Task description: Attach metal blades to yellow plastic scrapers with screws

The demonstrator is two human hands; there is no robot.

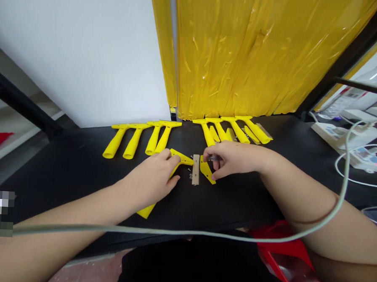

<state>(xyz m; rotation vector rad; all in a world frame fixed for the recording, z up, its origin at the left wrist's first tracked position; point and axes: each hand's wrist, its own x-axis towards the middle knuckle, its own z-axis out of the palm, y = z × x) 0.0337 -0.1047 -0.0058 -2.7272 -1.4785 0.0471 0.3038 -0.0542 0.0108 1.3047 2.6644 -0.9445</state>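
Note:
My left hand (156, 175) is closed around a yellow plastic scraper handle (146, 211), whose flat head (183, 157) points right. My right hand (230, 160) has its thumb and forefinger on a small yellow cover plate (207, 171) with holes. A small greyish object shows among its fingers, too hidden to name. Between the hands, a flat metal blade (196, 170) with holes lies on the black table. Tiny screws and nuts (190, 175) lie just left of the blade.
Several yellow scraper handles (133, 142) stand in a row at the back left, several more (239, 130) at the back right with cover plates and blades among them. A pale cable (183, 232) loops across the front. White power strips (359, 141) are at right.

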